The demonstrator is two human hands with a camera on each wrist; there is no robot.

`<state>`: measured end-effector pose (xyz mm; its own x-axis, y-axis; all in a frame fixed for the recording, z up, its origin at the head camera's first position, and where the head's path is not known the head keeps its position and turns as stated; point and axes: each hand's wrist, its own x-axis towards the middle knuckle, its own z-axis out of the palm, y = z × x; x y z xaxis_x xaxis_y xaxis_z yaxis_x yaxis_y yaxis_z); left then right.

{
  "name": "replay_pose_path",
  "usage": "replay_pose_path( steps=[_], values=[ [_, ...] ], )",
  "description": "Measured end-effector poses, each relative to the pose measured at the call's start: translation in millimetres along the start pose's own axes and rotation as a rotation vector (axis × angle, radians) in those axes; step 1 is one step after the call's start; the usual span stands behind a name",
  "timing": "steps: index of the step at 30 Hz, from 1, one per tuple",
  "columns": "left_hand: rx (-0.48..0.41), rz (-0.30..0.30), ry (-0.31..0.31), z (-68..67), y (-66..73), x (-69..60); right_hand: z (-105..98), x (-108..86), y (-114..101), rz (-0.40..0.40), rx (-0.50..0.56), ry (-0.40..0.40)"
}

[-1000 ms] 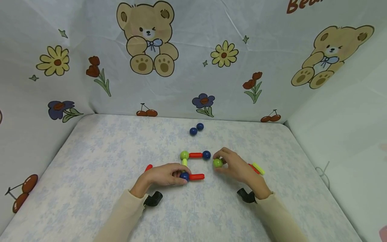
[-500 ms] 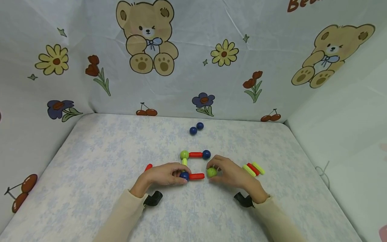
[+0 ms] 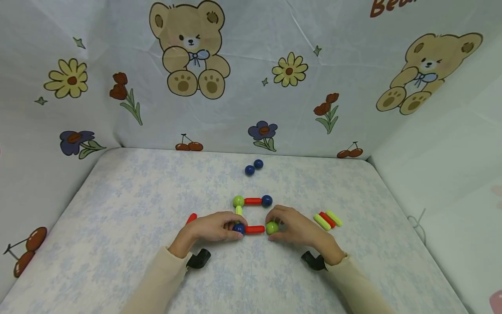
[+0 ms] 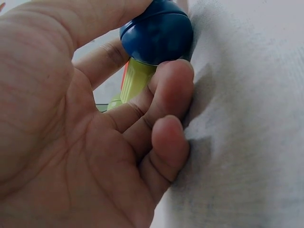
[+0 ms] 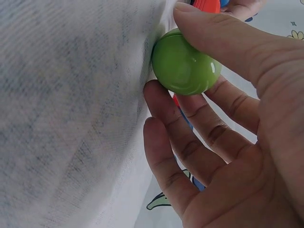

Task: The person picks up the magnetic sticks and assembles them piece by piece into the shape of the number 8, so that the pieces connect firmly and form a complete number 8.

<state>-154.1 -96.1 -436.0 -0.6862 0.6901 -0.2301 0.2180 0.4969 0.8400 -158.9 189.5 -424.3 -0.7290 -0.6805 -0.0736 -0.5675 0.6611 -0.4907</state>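
Note:
My left hand (image 3: 215, 226) holds a blue ball (image 3: 239, 228) between thumb and fingers, low on the table. From that ball a red rod (image 3: 255, 229) points right, and a yellow-green rod (image 3: 239, 210) runs back to a green ball (image 3: 238, 201). Another red rod (image 3: 252, 201) joins this green ball to a second blue ball (image 3: 266, 200). Thumb and fingers of my right hand (image 3: 295, 227) pinch a loose-looking green ball (image 5: 186, 64) at the free end of the front red rod. Whether ball and rod touch, I cannot tell.
Two blue balls (image 3: 254, 167) lie farther back on the table (image 3: 157, 183). Right of my right hand lie two yellow-green rods (image 3: 322, 222) with a red rod (image 3: 327, 220) between them. Part of a red rod (image 3: 191, 218) shows behind my left wrist. A printed cloth (image 3: 243, 104) hangs behind.
My right hand has brought the green ball left and nearer to me, up to the front red rod's end. The rods at right have come into fuller view. My left hand stays put.

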Motion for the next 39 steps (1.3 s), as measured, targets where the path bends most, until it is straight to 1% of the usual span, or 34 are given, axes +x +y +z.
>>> replay_pose_path(
  steps=[8,14,23,31,39],
  values=[
    [0.026,0.007,0.003,0.4,-0.5,0.4,0.8,0.0,-0.7,-0.004,-0.011,0.002],
    [0.029,0.010,0.003,0.6,-1.3,0.5,1.2,0.7,-3.2,0.010,0.002,0.000],
    [0.036,0.003,0.007,0.4,-1.6,0.3,1.6,0.4,-3.1,0.008,-0.003,0.007],
    [0.050,-0.002,0.015,1.0,-3.0,0.6,-0.8,-0.4,-3.1,0.024,0.001,-0.036],
    [0.031,0.006,0.009,1.2,-4.1,1.2,-8.3,-5.7,2.6,0.020,0.033,-0.036]
  ],
)
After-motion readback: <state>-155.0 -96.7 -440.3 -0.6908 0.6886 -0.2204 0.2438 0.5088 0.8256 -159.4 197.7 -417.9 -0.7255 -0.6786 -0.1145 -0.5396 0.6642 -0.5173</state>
